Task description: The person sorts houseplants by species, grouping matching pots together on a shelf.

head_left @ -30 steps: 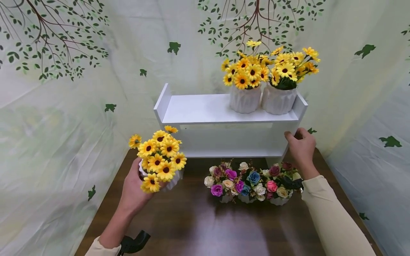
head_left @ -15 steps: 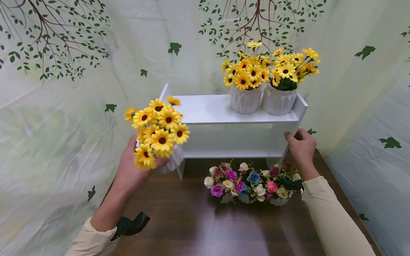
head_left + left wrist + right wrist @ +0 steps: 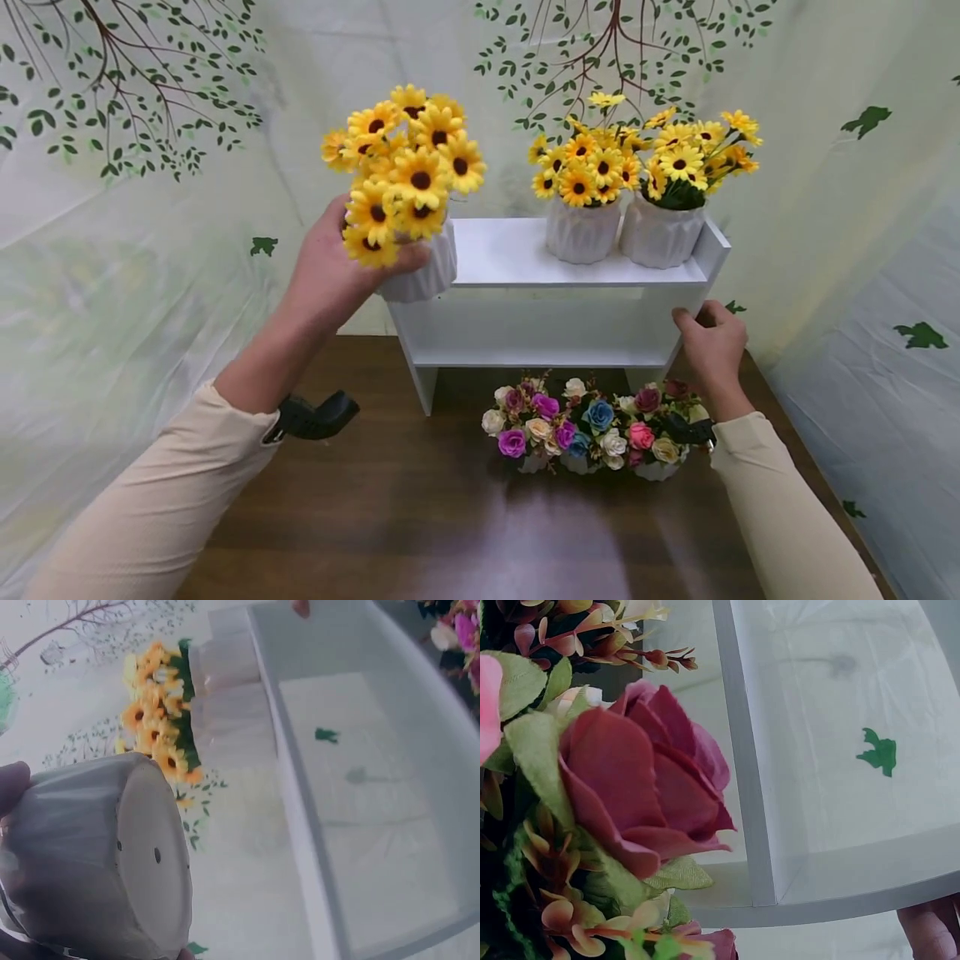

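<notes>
Holding sunflower pot (image 3: pixel 420 267) upright, L hand (image 3: pixel 330 271) | R hand (image 3: pixel 712 346) gripping shelf (image 3: pixel 517 254)

**Cream sleeves, bare hands, black wrist mounts**

The person wears a long-sleeved top in a pale cream fabric, smooth and plain, without print or visible buttons. The left sleeve (image 3: pixel 150 500) is pushed back, leaving the forearm bare above the cuff; the right sleeve (image 3: pixel 780 517) reaches to the wrist. Both hands, the left hand (image 3: pixel 330 267) and the right hand (image 3: pixel 712 350), are bare, with no gloves. A black, rounded device (image 3: pixel 315 417) sits at the left cuff, and another black mount (image 3: pixel 690 431) shows at the right wrist.
</notes>
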Demonstrator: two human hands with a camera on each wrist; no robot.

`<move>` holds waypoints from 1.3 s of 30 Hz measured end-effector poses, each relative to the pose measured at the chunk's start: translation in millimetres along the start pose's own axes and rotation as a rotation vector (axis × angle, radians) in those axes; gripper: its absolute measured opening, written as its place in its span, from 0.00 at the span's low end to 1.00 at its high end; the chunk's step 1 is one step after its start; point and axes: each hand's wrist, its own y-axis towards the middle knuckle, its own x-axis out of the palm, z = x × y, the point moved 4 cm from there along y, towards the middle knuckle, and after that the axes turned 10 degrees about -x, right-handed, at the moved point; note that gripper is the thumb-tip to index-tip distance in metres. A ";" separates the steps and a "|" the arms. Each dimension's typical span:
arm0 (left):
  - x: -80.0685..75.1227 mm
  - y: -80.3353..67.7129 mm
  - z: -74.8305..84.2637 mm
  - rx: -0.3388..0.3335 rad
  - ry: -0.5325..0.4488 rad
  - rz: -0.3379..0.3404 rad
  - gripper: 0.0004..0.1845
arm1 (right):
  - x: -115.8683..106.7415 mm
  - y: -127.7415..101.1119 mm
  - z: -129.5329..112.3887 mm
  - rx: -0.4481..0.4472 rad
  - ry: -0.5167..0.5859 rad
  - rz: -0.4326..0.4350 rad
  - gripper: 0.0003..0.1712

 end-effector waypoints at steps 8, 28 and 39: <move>9.2 42.7 21.8 -0.087 0.031 0.049 0.49 | 0.1 0.2 0.0 0.000 -0.008 -0.005 0.21; 82.4 111.1 -11.2 -0.202 0.163 0.171 0.53 | 4.6 -0.2 2.0 0.033 0.034 -0.030 0.22; 104.7 121.6 -26.3 -0.179 0.061 0.162 0.52 | 0.9 0.9 3.2 0.034 0.028 -0.030 0.21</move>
